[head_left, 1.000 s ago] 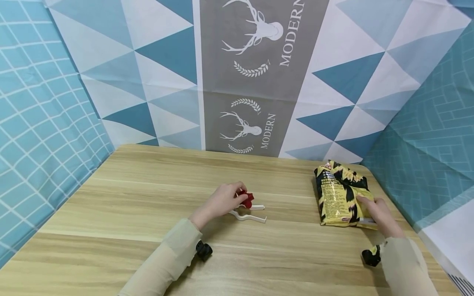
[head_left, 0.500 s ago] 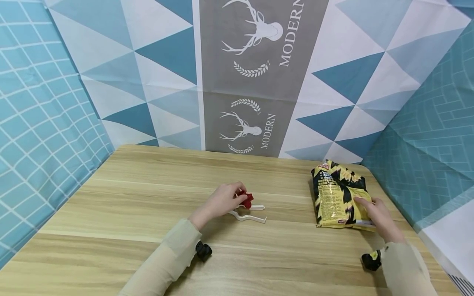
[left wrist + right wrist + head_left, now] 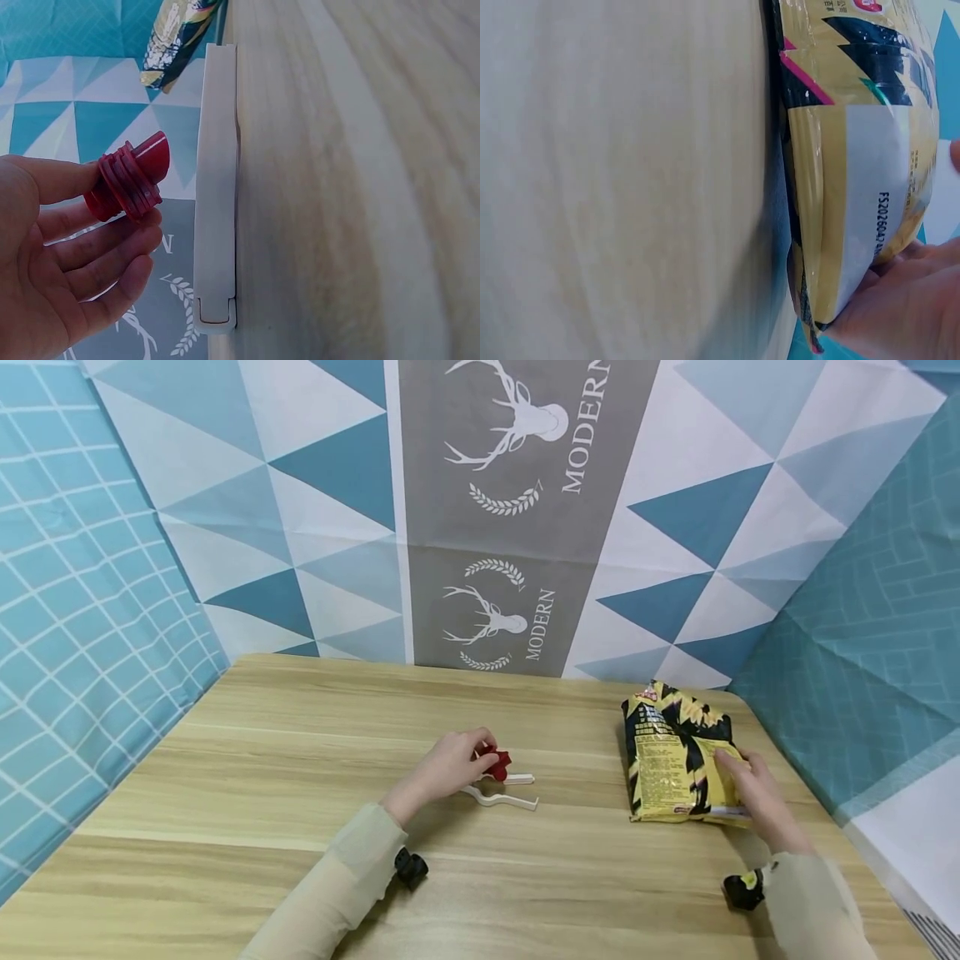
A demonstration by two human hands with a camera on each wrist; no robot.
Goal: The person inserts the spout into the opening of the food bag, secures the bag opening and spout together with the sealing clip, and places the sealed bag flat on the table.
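Head cam looks forward-down from the near side of the worktop (image 3: 187,860). Left wrist cam (image 3: 411,868) sits low and sideways, close on the red piece (image 3: 133,180); right wrist cam (image 3: 742,890), also sideways, is tight on the yellow bag (image 3: 862,172) all three catch.

The person wears a creased, pale beige left sleeve (image 3: 322,897), its broad cuff (image 3: 375,842) slightly greyer, and a matching right sleeve (image 3: 816,906). A small, blocky black left camera (image 3: 410,867) sits by that cuff; the black right camera (image 3: 741,893) shows a yellow-green patch (image 3: 749,879). The left hand (image 3: 450,765) and right hand (image 3: 763,800) are bare.
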